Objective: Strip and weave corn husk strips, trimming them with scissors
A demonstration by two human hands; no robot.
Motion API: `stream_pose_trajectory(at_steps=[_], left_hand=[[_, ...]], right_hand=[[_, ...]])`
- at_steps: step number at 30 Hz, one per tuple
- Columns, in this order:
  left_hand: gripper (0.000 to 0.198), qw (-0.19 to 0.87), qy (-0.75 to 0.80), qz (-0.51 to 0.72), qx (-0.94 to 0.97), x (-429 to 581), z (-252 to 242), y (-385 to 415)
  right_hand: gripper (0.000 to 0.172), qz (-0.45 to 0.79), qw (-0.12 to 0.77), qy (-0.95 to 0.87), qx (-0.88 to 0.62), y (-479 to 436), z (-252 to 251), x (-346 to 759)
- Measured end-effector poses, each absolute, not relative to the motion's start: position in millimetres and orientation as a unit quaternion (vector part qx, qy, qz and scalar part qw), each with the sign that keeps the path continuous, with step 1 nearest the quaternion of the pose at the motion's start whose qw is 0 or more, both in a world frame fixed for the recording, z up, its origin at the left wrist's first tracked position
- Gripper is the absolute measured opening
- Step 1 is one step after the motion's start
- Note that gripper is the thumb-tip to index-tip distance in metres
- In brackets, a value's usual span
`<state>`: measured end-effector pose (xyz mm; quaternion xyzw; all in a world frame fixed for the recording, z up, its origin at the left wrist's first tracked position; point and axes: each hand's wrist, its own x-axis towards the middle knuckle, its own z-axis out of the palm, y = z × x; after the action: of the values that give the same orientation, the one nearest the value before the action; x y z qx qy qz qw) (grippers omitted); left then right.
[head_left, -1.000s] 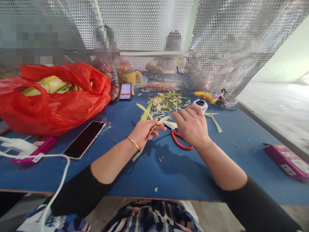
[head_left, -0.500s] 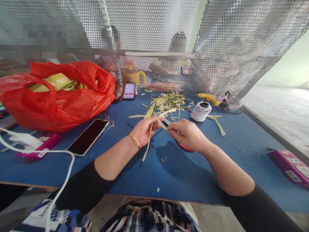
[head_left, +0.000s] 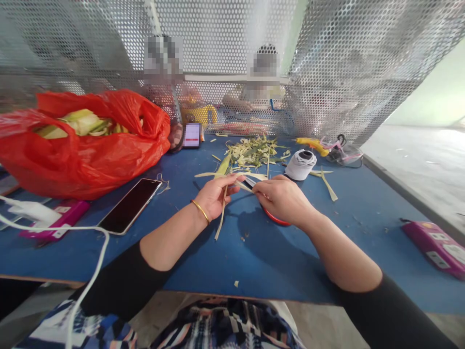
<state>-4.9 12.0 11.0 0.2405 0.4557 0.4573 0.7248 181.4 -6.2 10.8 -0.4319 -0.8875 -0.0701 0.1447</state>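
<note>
Pale husk strips [head_left: 222,213] cross at the fingertips of my left hand [head_left: 214,196], which pinches them between thumb and fingers; one strip hangs down below it. My right hand [head_left: 281,196] is closed on the right end of a strip that runs between both hands. Scissors with red handles [head_left: 278,219] lie on the table, partly hidden under my right hand, their blades pointing toward my left fingertips. Just behind the hands is a heap of husk scraps [head_left: 254,151]. A white spool of thread [head_left: 301,165] stands behind my right hand.
A red plastic bag [head_left: 119,165] of husks fills the left of the blue table [head_left: 203,266]. Near it are a phone [head_left: 131,206] and a purple power strip [head_left: 61,223]. Another power strip [head_left: 434,247] lies right. A yellow glue gun [head_left: 312,145] lies near the mesh screen [head_left: 225,43].
My right fingers have shifted slightly, and the strip ends by them are spread differently, with one now reaching over the right hand's fingertips. The whole view has moved a little.
</note>
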Motion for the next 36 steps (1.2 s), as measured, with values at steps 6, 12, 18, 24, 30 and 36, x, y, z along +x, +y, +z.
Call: stream_pose_trajectory(at_steps=[6,12,18,24,30,36], left_hand=[[0.018,0.734,0.446,0.448,0.249,-4.5,9.1,11.9],[0.019,0.742,0.413,0.433,0.301,-1.8,3.3,10.8],[0.019,0.746,0.399,0.373,0.382,0.5,-2.3,4.5],[0.007,0.755,0.391,0.305,0.429,0.7,-5.3,1.9],[0.005,0.75,0.399,0.306,0.431,1.7,-3.9,1.0],[0.012,0.75,0.426,0.296,0.411,4.0,-1.4,-0.1]], right_hand=[[0.023,-0.088,0.147,-0.875,-0.453,-5.3,11.7,184.6],[0.029,0.269,0.293,-0.804,-0.443,0.3,2.9,179.0],[0.042,0.513,0.483,-0.529,-0.473,2.0,-6.3,163.6],[0.032,0.459,0.529,-0.511,-0.499,1.4,-10.5,159.3],[0.032,0.449,0.523,-0.512,-0.513,3.7,-14.1,158.9],[0.035,0.425,0.476,-0.534,-0.555,7.4,-17.6,162.4]])
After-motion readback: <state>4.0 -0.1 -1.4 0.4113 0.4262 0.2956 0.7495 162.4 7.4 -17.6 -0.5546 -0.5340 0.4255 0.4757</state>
